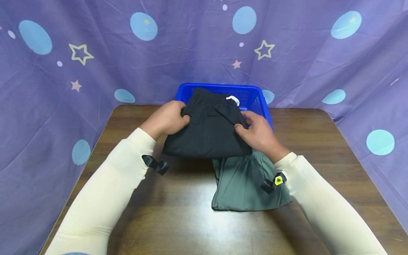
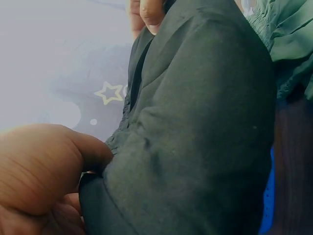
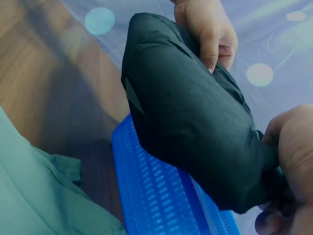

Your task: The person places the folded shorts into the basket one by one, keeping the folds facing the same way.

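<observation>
Folded black shorts with a gathered waistband and a white strip at the top hang in the air, partly in front of a blue plastic basket. My left hand pinches their left side between thumb and fingers. On the opposite side my right hand grips the edge, thumb on top. Both wrist views show the black cloth as a thick, bulging fold held between the two hands. The cloth hides much of the basket's front and inside.
Green-grey shorts with a gathered waist lie on the wooden table, below the black pair and beneath my right wrist. A purple curtain with stars and ovals hangs behind the table and along its sides.
</observation>
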The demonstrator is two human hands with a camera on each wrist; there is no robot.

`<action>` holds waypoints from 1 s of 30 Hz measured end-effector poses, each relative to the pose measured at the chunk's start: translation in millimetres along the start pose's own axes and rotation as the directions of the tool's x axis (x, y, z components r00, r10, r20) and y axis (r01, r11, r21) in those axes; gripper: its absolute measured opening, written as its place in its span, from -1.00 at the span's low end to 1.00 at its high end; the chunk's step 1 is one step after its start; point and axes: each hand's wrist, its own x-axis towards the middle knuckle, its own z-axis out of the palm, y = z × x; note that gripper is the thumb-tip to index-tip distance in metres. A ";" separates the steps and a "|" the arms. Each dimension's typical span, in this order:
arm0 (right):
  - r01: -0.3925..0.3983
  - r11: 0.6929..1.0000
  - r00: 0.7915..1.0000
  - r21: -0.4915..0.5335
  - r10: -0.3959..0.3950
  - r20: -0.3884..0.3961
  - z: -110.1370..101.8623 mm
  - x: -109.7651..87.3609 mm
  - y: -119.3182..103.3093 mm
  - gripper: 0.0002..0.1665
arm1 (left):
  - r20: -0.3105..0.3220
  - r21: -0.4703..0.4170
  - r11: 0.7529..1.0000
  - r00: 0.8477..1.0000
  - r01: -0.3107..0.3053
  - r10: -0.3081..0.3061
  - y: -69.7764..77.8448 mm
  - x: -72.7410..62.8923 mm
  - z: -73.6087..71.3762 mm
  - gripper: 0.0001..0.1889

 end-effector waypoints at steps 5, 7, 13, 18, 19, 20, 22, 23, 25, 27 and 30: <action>-0.001 1.000 1.000 0.007 0.001 -0.030 -0.7 5.9 6.1 -0.48 | -0.009 0.001 1.000 1.000 0.017 -0.017 2.3 9.1 2.7 -0.82; -0.003 1.000 0.999 0.015 0.003 -0.035 -0.9 8.3 8.2 -0.48 | -0.018 -0.001 1.000 1.000 0.020 -0.020 2.4 13.3 3.4 -0.81; -0.032 0.999 0.999 0.015 0.032 -0.033 -1.3 14.1 12.2 -0.47 | -0.030 0.000 1.000 0.999 0.029 -0.029 2.8 25.0 4.1 -0.83; -0.031 0.999 0.998 0.027 0.032 -0.047 -1.0 20.0 17.1 -0.47 | -0.035 0.003 1.000 0.999 0.013 -0.013 2.1 35.7 6.3 -0.82; -0.029 0.999 0.998 0.030 0.030 -0.053 -1.0 21.5 18.3 -0.48 | -0.039 0.004 1.000 0.999 0.011 -0.011 1.8 38.1 6.8 -0.81; -0.026 0.999 0.998 0.033 0.028 -0.058 -1.0 23.1 19.3 -0.48 | -0.043 0.002 1.000 0.999 0.009 -0.008 1.5 40.8 7.3 -0.81; -0.026 0.999 0.997 0.031 0.028 -0.067 -1.4 26.5 21.0 -0.49 | -0.049 0.000 1.000 0.999 0.009 -0.009 1.2 45.7 7.5 -0.80; -0.028 0.999 0.997 0.030 0.030 -0.070 -1.7 28.1 21.9 -0.49 | -0.053 0.003 1.000 0.999 0.007 -0.007 1.3 48.1 7.4 -0.80; -0.034 0.999 0.997 0.025 0.036 -0.073 -2.8 31.1 22.7 -0.49 | -0.050 0.006 1.000 0.999 0.009 -0.009 1.1 52.6 6.7 -0.78; -0.038 0.999 0.996 0.019 0.039 -0.079 -4.2 34.1 23.0 -0.48 | -0.043 0.002 1.000 0.999 0.013 -0.013 1.3 56.3 5.3 -0.78; -0.038 0.999 0.996 0.016 0.040 -0.083 -6.8 38.5 22.0 -0.47 | -0.035 -0.011 1.000 0.999 0.020 -0.020 2.8 60.6 1.9 -0.76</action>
